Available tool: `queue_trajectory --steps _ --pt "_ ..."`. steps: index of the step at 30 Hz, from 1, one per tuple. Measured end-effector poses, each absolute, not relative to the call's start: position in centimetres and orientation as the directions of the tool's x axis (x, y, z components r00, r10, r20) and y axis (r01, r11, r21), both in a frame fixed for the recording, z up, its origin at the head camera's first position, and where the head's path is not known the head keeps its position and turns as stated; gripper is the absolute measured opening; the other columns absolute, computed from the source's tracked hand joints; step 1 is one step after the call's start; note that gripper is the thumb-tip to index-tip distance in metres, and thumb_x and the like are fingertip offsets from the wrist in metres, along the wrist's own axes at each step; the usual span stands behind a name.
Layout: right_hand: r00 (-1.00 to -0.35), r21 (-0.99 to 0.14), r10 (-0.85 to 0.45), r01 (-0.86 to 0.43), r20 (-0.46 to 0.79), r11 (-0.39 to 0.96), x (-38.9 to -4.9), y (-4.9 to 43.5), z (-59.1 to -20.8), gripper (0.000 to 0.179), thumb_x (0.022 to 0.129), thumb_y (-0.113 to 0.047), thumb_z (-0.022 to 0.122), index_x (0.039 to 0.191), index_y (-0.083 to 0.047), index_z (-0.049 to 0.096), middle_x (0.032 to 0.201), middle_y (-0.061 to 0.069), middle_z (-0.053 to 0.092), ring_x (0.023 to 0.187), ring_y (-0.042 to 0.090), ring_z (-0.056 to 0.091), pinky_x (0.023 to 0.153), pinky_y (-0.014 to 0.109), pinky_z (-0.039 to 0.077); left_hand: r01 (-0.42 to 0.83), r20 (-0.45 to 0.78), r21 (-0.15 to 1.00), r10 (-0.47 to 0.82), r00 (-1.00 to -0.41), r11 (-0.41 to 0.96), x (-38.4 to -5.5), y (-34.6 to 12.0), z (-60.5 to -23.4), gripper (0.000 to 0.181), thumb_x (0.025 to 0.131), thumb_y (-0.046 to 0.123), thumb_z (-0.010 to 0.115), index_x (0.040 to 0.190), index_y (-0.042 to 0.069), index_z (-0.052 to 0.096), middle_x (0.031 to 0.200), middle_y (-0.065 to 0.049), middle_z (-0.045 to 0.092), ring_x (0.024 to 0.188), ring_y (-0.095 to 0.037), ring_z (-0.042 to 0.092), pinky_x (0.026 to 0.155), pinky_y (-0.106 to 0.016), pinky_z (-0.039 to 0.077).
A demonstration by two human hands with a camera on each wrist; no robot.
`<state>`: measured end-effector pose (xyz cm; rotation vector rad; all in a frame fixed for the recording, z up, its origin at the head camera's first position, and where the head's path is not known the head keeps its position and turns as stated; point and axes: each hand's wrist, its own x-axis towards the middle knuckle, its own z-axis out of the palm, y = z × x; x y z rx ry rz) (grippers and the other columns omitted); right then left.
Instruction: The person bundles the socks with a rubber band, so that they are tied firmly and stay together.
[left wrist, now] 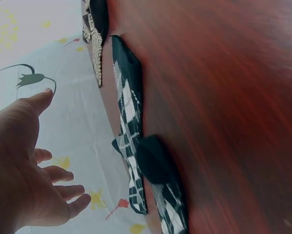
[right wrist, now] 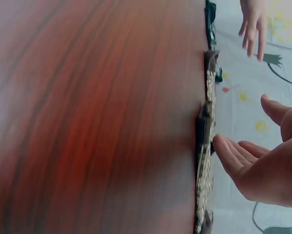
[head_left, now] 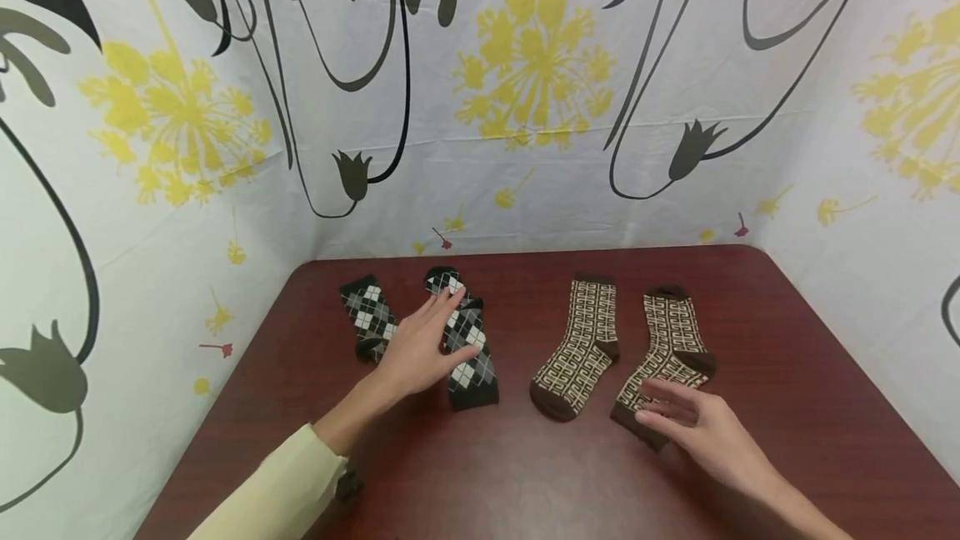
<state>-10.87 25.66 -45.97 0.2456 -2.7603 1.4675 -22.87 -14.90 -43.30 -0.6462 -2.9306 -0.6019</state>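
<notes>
Two argyle socks in black, grey and white lie on the table's left half: a left argyle sock (head_left: 367, 311) and a right argyle sock (head_left: 467, 340). My left hand (head_left: 426, 346) hovers over this pair with spread fingers, partly hiding both; in the left wrist view the hand (left wrist: 33, 170) holds nothing. To the right lie two brown-and-cream patterned socks, an inner one (head_left: 581, 348) and an outer one (head_left: 671, 323). Over the outer sock's lower end is my right hand (head_left: 708, 432), fingers loosely bent and empty, as the right wrist view of that hand (right wrist: 267, 170) also shows.
The dark red wooden table (head_left: 517, 473) carries all the socks. A small dark item (head_left: 347, 486) peeks out beside the left sleeve (head_left: 288, 482). Behind the table and along its sides hangs a white cloth (head_left: 420, 123) with yellow and grey flowers.
</notes>
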Motion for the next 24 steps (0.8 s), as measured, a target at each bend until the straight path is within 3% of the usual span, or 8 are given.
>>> queue_trajectory --steps 3,7,11,15,24 --pt "-0.989 -0.872 -0.148 -0.060 -0.014 0.485 -11.0 25.1 -46.1 0.055 0.100 -0.024 0.077 0.144 0.004 0.060 0.136 0.019 0.069 0.109 0.012 0.074 0.086 0.021 0.055 0.427 0.166 0.390 0.394 -0.904 0.816 -23.5 -13.9 -43.3 0.092 0.098 0.061 0.069 0.171 0.026 0.024 0.174 -0.007 0.027 0.158 -0.032 0.030 0.118 -0.068 0.031" --pt "-0.978 -0.939 -0.194 0.011 -0.082 0.343 -11.3 24.3 -46.3 0.057 0.102 -0.018 0.074 0.145 0.013 0.054 0.136 0.027 0.067 0.107 0.009 0.074 0.087 0.029 0.060 0.433 0.171 0.439 0.399 -0.901 0.787 -24.3 -12.6 -43.4 0.090 0.098 0.060 0.069 0.170 0.028 0.026 0.173 -0.005 0.030 0.155 -0.033 0.037 0.118 -0.068 0.032" --pt "-0.967 -0.977 -0.240 0.039 -0.089 0.208 -11.8 23.7 -46.4 0.059 0.103 -0.012 0.072 0.144 0.022 0.048 0.135 0.035 0.063 0.106 0.017 0.076 0.088 0.036 0.062 0.433 0.173 0.480 0.402 -0.899 0.763 -25.1 -11.3 -43.4 0.089 0.098 0.059 0.071 0.169 0.030 0.027 0.171 -0.006 0.035 0.150 -0.034 0.043 0.116 -0.066 0.036" --pt "-0.959 -0.984 -0.266 0.050 -0.095 0.169 -12.1 23.2 -46.6 0.059 0.102 -0.012 0.073 0.143 0.022 0.048 0.132 0.035 0.065 0.106 0.026 0.076 0.088 0.037 0.062 0.423 0.162 0.499 0.398 -0.903 0.756 -25.7 -9.8 -43.6 0.089 0.097 0.059 0.072 0.169 0.030 0.028 0.168 -0.004 0.040 0.148 -0.033 0.046 0.114 -0.062 0.040" --pt "-0.967 -0.981 -0.243 0.025 -0.072 0.193 -12.1 22.0 -47.3 0.053 0.099 -0.007 0.076 0.138 0.020 0.054 0.123 0.032 0.070 0.098 0.024 0.077 0.083 0.035 0.063 0.432 0.141 0.526 0.426 -0.894 0.732 -27.1 -6.4 -44.3 0.086 0.097 0.055 0.075 0.168 0.031 0.032 0.162 0.000 0.049 0.143 -0.031 0.051 0.109 -0.057 0.047"
